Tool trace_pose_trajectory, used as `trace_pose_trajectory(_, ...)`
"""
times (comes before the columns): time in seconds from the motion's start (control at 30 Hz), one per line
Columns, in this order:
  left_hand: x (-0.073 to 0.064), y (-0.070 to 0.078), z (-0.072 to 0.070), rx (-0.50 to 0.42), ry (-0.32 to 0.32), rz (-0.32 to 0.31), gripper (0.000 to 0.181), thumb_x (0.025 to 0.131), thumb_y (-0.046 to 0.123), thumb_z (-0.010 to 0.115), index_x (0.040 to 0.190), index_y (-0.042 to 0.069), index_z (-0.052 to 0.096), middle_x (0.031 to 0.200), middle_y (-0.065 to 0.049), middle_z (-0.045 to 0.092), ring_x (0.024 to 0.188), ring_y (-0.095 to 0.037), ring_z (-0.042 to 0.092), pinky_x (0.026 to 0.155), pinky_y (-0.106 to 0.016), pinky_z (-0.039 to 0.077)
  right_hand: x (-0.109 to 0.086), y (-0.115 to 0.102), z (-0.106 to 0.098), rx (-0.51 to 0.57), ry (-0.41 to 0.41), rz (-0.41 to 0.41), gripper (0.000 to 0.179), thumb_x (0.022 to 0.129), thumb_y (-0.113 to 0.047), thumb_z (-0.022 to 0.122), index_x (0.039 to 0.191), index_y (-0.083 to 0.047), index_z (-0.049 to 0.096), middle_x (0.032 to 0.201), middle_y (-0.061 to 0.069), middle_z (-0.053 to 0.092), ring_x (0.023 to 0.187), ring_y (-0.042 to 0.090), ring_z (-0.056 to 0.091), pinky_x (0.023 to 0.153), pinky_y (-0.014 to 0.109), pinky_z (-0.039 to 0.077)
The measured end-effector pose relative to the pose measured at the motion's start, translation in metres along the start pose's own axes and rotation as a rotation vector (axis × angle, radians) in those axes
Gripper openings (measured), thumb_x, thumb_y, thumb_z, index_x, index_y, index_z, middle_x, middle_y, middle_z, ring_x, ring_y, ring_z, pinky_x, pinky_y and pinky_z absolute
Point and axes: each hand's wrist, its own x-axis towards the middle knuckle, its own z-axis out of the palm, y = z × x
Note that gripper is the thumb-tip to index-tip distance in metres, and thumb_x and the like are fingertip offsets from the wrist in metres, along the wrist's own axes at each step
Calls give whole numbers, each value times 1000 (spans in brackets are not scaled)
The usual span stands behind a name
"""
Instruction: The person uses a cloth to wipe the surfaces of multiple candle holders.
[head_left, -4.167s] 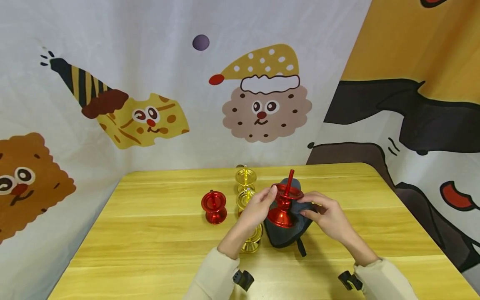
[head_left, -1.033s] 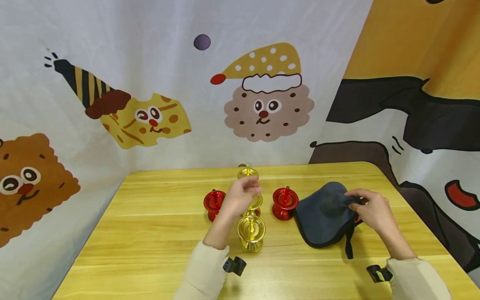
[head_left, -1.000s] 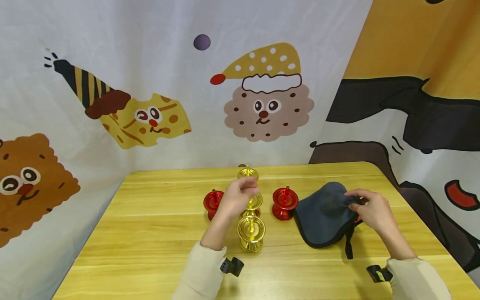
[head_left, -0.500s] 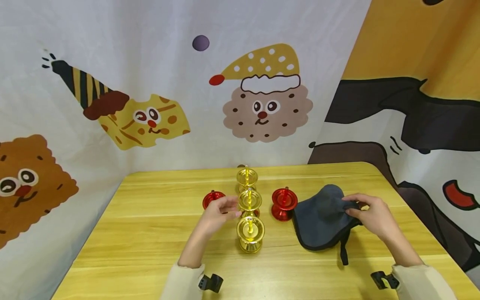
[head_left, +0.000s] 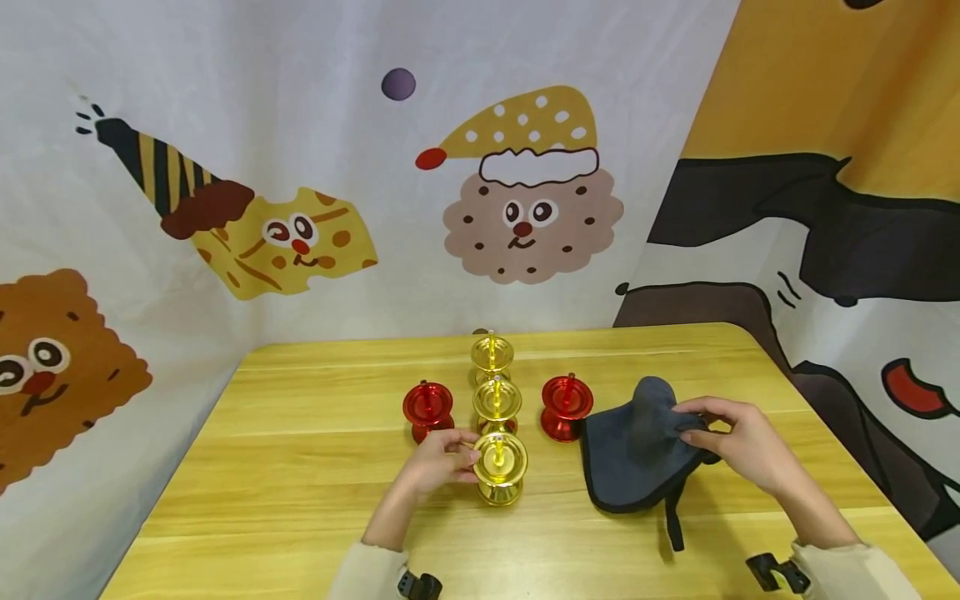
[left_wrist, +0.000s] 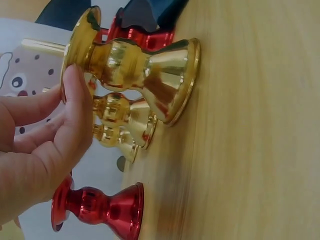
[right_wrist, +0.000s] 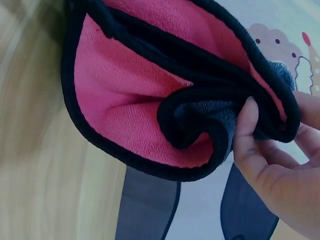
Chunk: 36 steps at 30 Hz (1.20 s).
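A: Head view, item one?
B: From my remote seat: left hand (head_left: pixel 438 461), forearm slanting up and to the right out of a pale sleeve (head_left: pixel 371 575). Thumb and fingers meet at the left edge of the dish on the near gold candle holder (head_left: pixel 500 490), which stands upright on the table (head_left: pixel 300 508).
A: Item two?
B: Right hand (head_left: pixel 738 442), reaching in from the lower right, fingers pointing left. Thumb and fingertips pinch the gray cloth (head_left: pixel 626 458) at its right side, that side raised. A black strap (head_left: pixel 673 521) hangs from it.
A: Remaining stock?
B: I list the middle gold candle holder (head_left: pixel 497 404) and far gold candle holder (head_left: pixel 480 358), in line behind the near one; left red candle holder (head_left: pixel 427 408); right red candle holder (head_left: pixel 567 412), just beside the cloth. Printed curtain (head_left: pixel 322 92) at the back.
A: Left wrist view?
B: Scene on its side. I see the dish's rim pinched between thumb and finger, the gap only as wide as the rim.
A: Right wrist view?
B: Thumb on the near face, fingers behind, folded cloth squeezed between them. Pink lining (right_wrist: pixel 115 67) and black trim (right_wrist: pixel 70 80) face me.
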Motion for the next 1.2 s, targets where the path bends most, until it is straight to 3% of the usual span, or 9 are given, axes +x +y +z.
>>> trace_pose_trajectory(0.3, -5, 4, 10, -37, 4, 24, 27, 89, -8, 50, 113, -18, 46, 84, -13, 55, 71, -17, 60, 72, -36, 54, 1, -23, 3, 106, -62, -83, 27, 78, -6, 71, 104, -5, 66, 102, 9, 62, 80, 6, 54, 56, 25, 50)
trace_pose_trajectory(0.73, -11, 46, 34, -57, -35, 36, 26, 90, -4, 50, 114, -13, 46, 84, -14, 57, 69, -19, 62, 72, -34, 54, 11, -68, 34, 452, -242, -198, 28, 81, -2, 66, 109, -2, 62, 104, 10, 61, 88, 17, 59, 66, 33, 54)
trace_pose_trajectory(1.0, -12, 53, 39, -136, -32, 41, 25, 91, -7, 47, 115, -13, 42, 85, -15, 56, 69, -21, 62, 71, -36, 54, 17, -79, 66, 455, -234, -86, 35, 81, -14, 70, 115, -9, 62, 115, 10, 56, 94, 23, 52, 63, 30, 52)
trace_pose_trajectory(1.2, -13, 54, 40, -140, -9, 68, 27, 91, -9, 44, 116, -15, 41, 84, -15, 53, 68, -20, 61, 71, -37, 54, 18, -79, 82, 446, -242, -158, 45, 79, -15, 72, 121, -6, 58, 120, 12, 53, 96, 30, 52, 73, 28, 53)
